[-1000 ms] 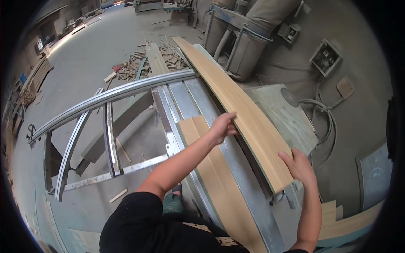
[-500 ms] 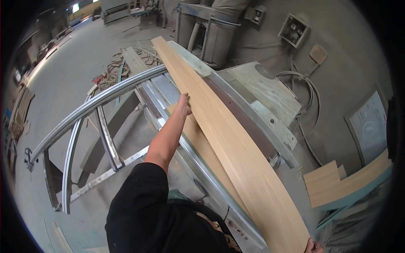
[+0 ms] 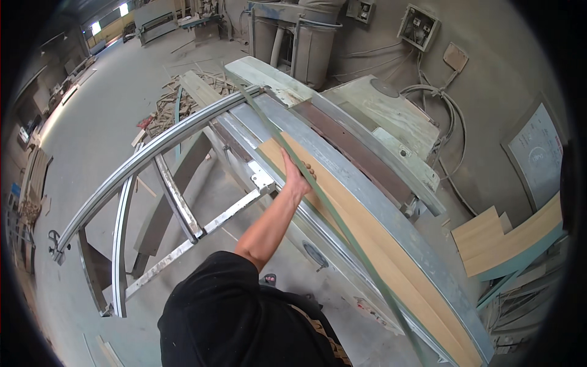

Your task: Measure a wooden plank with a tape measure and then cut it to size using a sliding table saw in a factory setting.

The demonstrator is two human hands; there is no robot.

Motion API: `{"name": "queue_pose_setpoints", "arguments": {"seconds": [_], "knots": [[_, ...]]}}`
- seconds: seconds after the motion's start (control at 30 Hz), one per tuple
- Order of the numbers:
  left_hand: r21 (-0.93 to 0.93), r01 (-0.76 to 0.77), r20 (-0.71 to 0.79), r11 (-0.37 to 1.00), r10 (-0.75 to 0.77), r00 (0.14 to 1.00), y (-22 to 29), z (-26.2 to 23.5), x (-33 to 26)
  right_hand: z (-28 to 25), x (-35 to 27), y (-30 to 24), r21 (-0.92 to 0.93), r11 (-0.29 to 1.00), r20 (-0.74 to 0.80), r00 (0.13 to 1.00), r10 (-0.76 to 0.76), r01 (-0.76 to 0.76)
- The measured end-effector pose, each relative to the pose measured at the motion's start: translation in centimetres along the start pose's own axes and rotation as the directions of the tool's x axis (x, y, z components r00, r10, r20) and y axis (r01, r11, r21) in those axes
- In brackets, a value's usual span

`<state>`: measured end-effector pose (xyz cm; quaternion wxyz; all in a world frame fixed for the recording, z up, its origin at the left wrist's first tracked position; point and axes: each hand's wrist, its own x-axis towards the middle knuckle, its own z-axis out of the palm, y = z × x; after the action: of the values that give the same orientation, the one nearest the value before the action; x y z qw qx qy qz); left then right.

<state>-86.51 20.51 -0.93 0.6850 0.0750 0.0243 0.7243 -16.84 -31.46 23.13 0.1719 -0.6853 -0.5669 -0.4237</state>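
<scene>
Left hand: the left hand (image 3: 298, 177) is reaching far forward, arm stretched out, with its grip closing on the thin green-edged board (image 3: 318, 189) that is standing on edge; fingers are wrapping over the top edge, thumb below.
Why held so: the board is showing only its narrow edge to the camera, so the hand is likely steadying it upright above the machine, keeping it from tipping to either side.
Board position: it is running from the far left, near the pale green slab (image 3: 269, 73), down to the near right, crossing over the tan wood panel (image 3: 367, 244).
Tan panel: it is lying flat on the saw counter (image 3: 373, 189), hard against the long metal rail, probably so its edge stays true.
Right hand: it is not showing anywhere; its grip cannot be reported.
Sliding frame: the curved-looking metal carriage (image 3: 153, 159) is standing to the left, its open bars bearing nothing.
Surroundings: offcuts (image 3: 165, 110) are lying piled on the floor at far left; more tan panels (image 3: 507, 241) are leaning at right by the wall.
</scene>
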Motion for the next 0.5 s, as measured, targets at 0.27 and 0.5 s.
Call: {"name": "queue_pose_setpoints", "arguments": {"seconds": [0.27,0.5], "knots": [[-0.238,-0.147,0.277,0.960,0.212,0.937,-7.2,6.2,-11.2,0.1,-4.8,6.9,0.154,0.986,0.087,0.995,0.051,-0.064],[-0.188,-0.362,0.303,0.913,0.404,0.863,-12.3,10.1,-23.1,8.4,-1.0,15.8,0.162,0.985,0.151,0.988,0.030,-0.054]]}}
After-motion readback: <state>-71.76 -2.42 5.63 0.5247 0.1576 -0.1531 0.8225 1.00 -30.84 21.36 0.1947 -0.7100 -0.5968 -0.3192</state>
